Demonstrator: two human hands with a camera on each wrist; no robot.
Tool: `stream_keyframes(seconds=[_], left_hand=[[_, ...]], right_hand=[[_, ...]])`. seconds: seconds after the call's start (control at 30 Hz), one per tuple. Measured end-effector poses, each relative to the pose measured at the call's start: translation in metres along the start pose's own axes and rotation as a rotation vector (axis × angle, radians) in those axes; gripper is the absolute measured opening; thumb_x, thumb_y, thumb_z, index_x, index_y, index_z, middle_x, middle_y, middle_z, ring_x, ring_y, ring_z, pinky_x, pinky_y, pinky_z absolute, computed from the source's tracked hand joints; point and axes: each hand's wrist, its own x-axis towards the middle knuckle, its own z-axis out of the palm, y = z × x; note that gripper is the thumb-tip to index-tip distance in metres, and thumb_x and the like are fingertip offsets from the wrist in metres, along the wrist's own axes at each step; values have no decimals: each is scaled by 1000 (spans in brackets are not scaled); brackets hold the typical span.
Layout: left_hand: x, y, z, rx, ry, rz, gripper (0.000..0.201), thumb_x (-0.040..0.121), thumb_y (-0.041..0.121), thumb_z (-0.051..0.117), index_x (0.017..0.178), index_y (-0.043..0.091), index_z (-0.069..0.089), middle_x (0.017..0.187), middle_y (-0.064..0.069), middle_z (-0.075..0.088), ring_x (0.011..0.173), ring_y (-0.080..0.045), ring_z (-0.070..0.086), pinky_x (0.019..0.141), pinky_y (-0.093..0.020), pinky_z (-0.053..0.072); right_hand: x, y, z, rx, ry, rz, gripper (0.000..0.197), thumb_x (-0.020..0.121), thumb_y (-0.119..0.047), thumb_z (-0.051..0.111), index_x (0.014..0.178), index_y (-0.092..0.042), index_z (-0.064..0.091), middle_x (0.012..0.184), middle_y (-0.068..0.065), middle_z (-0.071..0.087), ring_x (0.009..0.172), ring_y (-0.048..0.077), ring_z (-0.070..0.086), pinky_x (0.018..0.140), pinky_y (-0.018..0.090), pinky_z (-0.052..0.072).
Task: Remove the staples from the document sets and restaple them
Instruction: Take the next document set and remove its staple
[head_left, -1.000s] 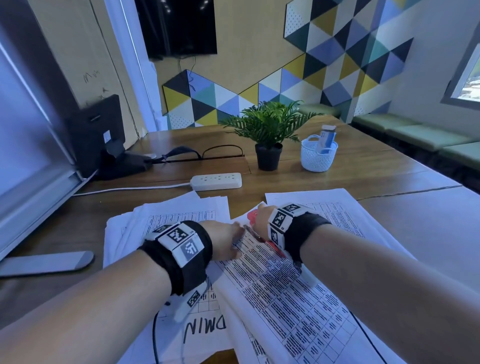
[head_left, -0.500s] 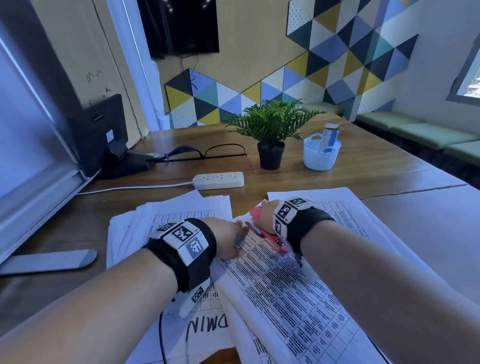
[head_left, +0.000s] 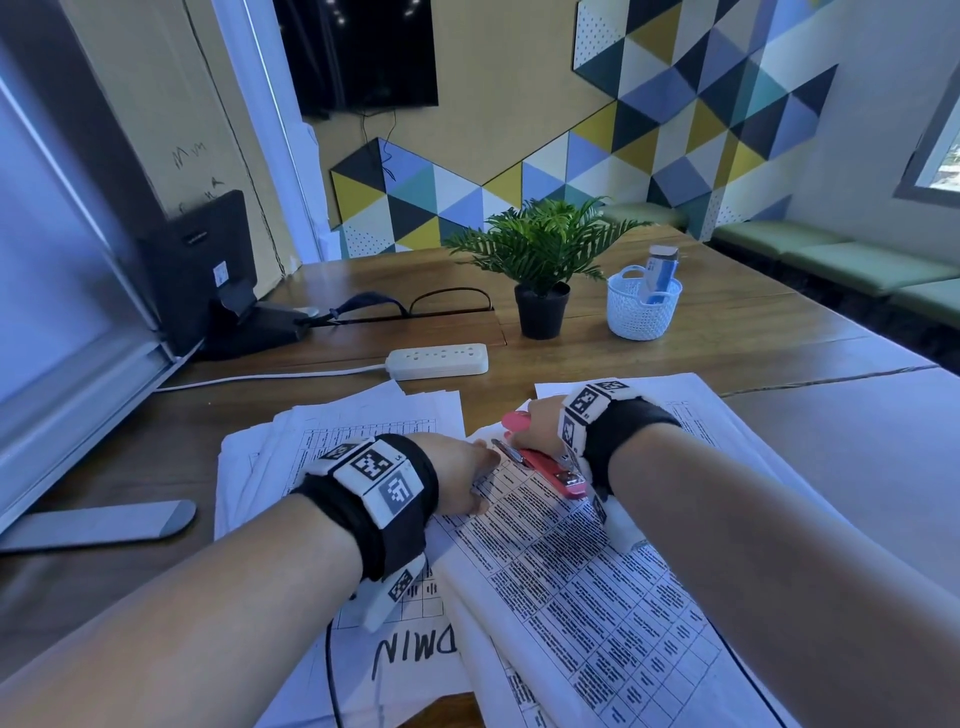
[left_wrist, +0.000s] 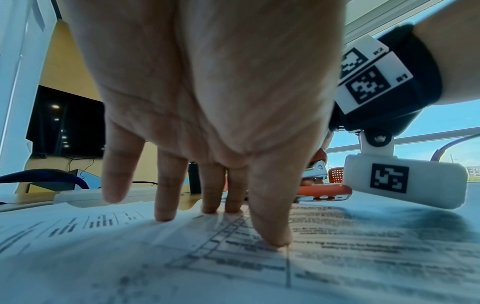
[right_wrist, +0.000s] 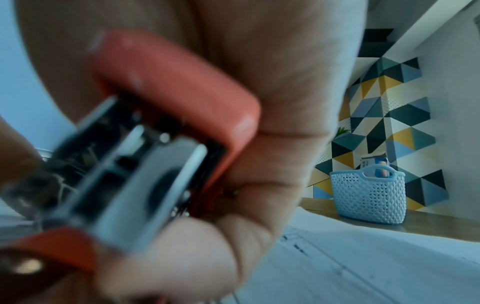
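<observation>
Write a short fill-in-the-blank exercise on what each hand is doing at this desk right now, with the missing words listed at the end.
1. The right hand grips a red ____.
2. The left hand presses its straight fingers down on the printed ____.
3. Behind the papers, the potted plant stands to the left of a white ____.
4. Between the papers and the plant lies a white power ____.

Missing words: stapler; document; basket; strip
</observation>
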Motion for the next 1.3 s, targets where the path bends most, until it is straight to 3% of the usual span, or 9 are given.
stream_keyframes(seconds=[0.2, 0.3, 0.37, 0.53, 0.63, 0.73, 0.97, 1.2, 1.3], left_hand=[[0, -9, 6, -54, 29, 30, 55, 98, 34, 50, 147, 19, 33, 155, -2, 31, 131, -24, 47, 105, -40, 44], [-10, -26, 14, -120, 30, -11, 60, 95, 36, 53, 150, 29, 30, 156, 1, 30, 137, -20, 39, 110, -37, 36], [-18, -37, 23, -137, 42, -31, 62, 93, 39, 56, 149, 30, 31, 154, 4, 33, 138, -17, 37, 113, -38, 32], [-28, -41, 37, -163, 118, -32, 56, 91, 39, 59, 144, 33, 42, 151, 10, 37, 137, -16, 38, 112, -39, 34], [-30, -36, 34, -165, 110, -8, 58, 92, 29, 59, 146, 37, 38, 156, 12, 31, 139, -17, 37, 111, -37, 33], [-29, -32, 30, -122, 69, 12, 64, 93, 23, 56, 150, 36, 29, 158, 9, 28, 139, -20, 37, 110, -37, 37], [-24, -29, 25, -50, -11, 13, 65, 97, 21, 53, 153, 33, 22, 162, 11, 16, 141, -22, 35, 112, -37, 33], [-20, -29, 24, -45, 7, 14, 64, 94, 22, 59, 150, 33, 31, 155, 5, 36, 131, -22, 46, 105, -35, 39], [-20, -30, 24, -56, 20, 6, 61, 93, 25, 60, 148, 33, 35, 144, 1, 50, 124, -23, 52, 99, -32, 42]], right_hand=[[-1, -14, 2, -185, -48, -37, 29, 102, -25, 33, 77, -16, 43, 79, 5, 51, 57, 12, 41, 51, 18, 31], [-4, -14, 4, -246, -24, -80, 33, 102, -29, 30, 121, -9, 49, 122, 15, 57, 101, 25, 60, 86, 29, 46], [-8, -10, 4, -214, -11, -71, 38, 100, -28, 38, 132, -7, 45, 130, 13, 55, 118, 30, 54, 86, 33, 42], [-22, -8, 10, -117, 7, -46, 47, 98, -34, 43, 135, -5, 39, 118, 11, 55, 101, 27, 52, 62, 26, 36], [-30, -18, 19, -134, 1, -70, 46, 99, -35, 40, 134, -6, 34, 110, 9, 58, 101, 24, 51, 77, 29, 37], [-38, -29, 19, -175, 15, -109, 45, 100, -30, 39, 136, -4, 33, 130, 12, 52, 112, 24, 53, 86, 31, 41], [-27, -40, 20, -182, 73, -171, 38, 98, -21, 46, 130, 0, 47, 129, 13, 57, 119, 30, 54, 87, 35, 47], [-10, -46, 21, -328, 54, -115, 37, 96, -22, 51, 127, -4, 43, 124, 9, 60, 112, 25, 60, 79, 32, 46], [-4, -49, 24, -282, 36, -60, 39, 95, -25, 52, 129, -8, 42, 123, 7, 56, 114, 26, 57, 93, 36, 48]])
